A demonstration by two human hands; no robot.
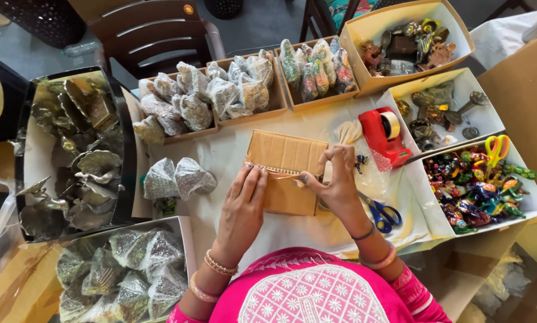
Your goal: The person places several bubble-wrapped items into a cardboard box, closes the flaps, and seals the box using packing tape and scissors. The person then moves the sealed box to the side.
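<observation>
A small brown cardboard box (285,157) lies on the white-covered table in front of me. My left hand (244,200) rests flat on its near left part, fingertips on a strip of clear tape running across the top. My right hand (335,176) pinches the tape's right end at the box's right edge. A red tape dispenser (383,136) stands just right of the box. Blue-handled scissors (381,214) lie under my right wrist.
Two bubble-wrapped items (177,178) lie left of the box. Cardboard trays of wrapped figures (211,94) line the far side. White boxes at right hold metal pieces (439,107) and colourful figurines (478,185). A dark tray of brass leaves (74,152) sits left.
</observation>
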